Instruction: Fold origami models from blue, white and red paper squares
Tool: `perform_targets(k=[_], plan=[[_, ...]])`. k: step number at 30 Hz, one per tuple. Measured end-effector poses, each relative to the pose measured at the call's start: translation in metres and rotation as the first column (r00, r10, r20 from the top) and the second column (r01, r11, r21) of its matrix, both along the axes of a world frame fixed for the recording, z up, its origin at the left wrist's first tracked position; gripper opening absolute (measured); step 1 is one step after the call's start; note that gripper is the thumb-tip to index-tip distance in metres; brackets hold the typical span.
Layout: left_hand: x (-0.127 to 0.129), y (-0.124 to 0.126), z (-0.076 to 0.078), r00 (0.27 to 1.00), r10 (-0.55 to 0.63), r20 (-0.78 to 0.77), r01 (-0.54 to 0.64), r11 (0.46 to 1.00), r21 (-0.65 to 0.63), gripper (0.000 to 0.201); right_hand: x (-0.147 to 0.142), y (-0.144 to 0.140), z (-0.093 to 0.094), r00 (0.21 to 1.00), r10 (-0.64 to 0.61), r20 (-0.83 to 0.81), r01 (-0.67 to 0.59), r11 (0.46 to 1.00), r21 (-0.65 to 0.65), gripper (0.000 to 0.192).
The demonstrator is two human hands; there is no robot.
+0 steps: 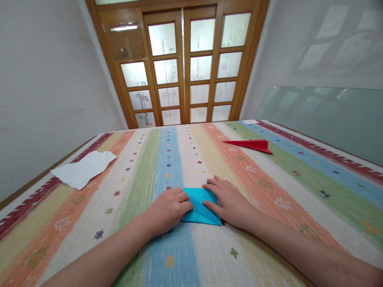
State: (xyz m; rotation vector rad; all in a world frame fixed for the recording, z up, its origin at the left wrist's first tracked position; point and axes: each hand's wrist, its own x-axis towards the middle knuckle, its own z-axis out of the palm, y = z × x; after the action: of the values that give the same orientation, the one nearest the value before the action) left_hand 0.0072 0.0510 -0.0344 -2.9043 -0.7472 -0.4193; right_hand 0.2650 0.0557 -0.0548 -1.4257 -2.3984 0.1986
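Observation:
A folded sheet of blue paper (198, 207) lies on the striped tablecloth in front of me, with several creased layers showing. My left hand (171, 209) is closed on its left edge, the fingers curled and the thumb side over the paper. On the right edge, my right hand (229, 202) has its thumb on top of the paper and its fingers around the upper right corner. Parts of both edges are hidden under the hands.
A red folded paper plane (252, 146) lies at the back right. At the left is a creased white sheet (84, 169). The patterned tablecloth (141, 172) covers the table. Beyond are wooden glass-paned doors (184, 66), and a glass panel (333, 122) stands along the right.

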Motion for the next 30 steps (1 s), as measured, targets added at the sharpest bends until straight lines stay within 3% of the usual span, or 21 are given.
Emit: perform_targets(k=[12, 22, 27, 29, 30], plan=[[0.002, 0.000, -0.002, 0.998, -0.066, 0.015, 0.066, 0.997, -0.037, 0.025, -0.003, 0.000, 0.003, 0.992, 0.037, -0.118, -0.040, 0.999, -0.027, 0.038], [0.003, -0.001, -0.004, 1.000, -0.016, 0.003, 0.016, 1.000, 0.000, 0.024, -0.007, -0.002, 0.005, 0.948, 0.048, -0.313, -0.069, 0.996, -0.057, 0.012], [0.004, -0.004, -0.001, 0.972, 0.075, 0.222, -0.068, 0.997, -0.039, 0.016, -0.010, -0.007, 0.013, 0.868, -0.001, -0.496, -0.067, 0.991, -0.118, 0.013], [0.004, -0.004, -0.003, 0.899, 0.171, 0.404, -0.142, 0.985, -0.101, 0.016, -0.011, -0.008, 0.017, 0.827, -0.018, -0.562, -0.074, 0.987, -0.140, 0.015], [0.004, -0.004, -0.005, 0.840, 0.230, 0.491, -0.179, 0.972, -0.151, 0.025, -0.012, -0.008, 0.018, 0.808, -0.030, -0.589, -0.077, 0.985, -0.155, 0.017]])
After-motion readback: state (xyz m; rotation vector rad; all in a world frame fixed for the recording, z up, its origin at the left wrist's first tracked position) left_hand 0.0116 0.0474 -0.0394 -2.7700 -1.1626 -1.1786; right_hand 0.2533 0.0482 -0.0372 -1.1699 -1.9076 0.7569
